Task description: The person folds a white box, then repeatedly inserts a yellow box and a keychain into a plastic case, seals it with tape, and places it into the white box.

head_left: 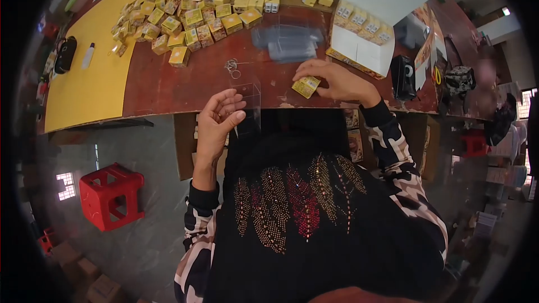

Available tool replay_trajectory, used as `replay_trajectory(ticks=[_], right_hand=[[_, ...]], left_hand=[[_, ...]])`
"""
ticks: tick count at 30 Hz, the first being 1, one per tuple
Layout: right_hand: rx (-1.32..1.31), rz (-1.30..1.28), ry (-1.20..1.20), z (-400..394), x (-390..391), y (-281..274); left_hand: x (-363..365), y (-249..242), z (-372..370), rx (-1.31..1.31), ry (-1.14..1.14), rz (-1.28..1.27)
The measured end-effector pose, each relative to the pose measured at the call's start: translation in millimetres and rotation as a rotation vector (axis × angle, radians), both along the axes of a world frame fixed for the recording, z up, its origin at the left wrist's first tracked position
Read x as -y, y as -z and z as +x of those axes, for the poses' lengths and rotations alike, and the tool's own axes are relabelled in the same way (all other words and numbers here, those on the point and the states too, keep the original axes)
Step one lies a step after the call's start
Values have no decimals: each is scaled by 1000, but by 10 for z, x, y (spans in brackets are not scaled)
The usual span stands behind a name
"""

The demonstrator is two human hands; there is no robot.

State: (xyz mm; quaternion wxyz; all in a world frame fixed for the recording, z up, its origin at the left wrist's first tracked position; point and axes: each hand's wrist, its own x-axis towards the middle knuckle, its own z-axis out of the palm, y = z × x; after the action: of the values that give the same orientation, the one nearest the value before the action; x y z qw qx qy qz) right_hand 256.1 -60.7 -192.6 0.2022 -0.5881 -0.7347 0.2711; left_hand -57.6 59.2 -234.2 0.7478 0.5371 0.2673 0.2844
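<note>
My left hand [216,126] is at the table's front edge, its fingers and thumb curled at the side of a clear plastic box [254,96]. The see-through box stands upright and reaches past the table edge; its outline is faint. My right hand [337,81] has its fingers and thumb around a small yellow printed box [306,86], low over the red-brown table. Between the hands and farther back lie a few thin rings [233,69].
A large heap of small yellow boxes [219,14] covers the back. Flat clear plastic sleeves [289,42] lie before an open white carton [368,53] holding a row of packed boxes. A black case [403,77] is at right; a red stool [112,196] stands lower left.
</note>
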Motion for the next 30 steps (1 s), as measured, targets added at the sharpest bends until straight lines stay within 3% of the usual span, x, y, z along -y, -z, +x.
replay_trajectory(ticks=[7,10,13,15,19,21,25,27,28,30], right_hand=[[150,75,8,-25,147,236],[-31,107,110,-101,262,84],[-99,138,342,-120,336,84],[-125,25,593,-151,345,193],[-114,92,578,-258,363,306],[-60,290,436,-308,341,284],[-63,223,382,-274,304,425],[-202,245,615,-248,284,468],[-202,245,614,-238,284,495],[-248,91,846,-214,308,523]], left_hand=[[175,8,257,-34,42,-16],[198,51,272,-49,42,-4],[212,58,299,-69,43,-9],[210,62,318,-85,42,-16],[208,71,341,-82,39,-2],[209,75,351,-85,43,-2],[214,136,354,-60,49,-16],[218,145,349,-51,47,-14],[223,141,349,-47,49,-20],[228,129,355,-42,52,-25]])
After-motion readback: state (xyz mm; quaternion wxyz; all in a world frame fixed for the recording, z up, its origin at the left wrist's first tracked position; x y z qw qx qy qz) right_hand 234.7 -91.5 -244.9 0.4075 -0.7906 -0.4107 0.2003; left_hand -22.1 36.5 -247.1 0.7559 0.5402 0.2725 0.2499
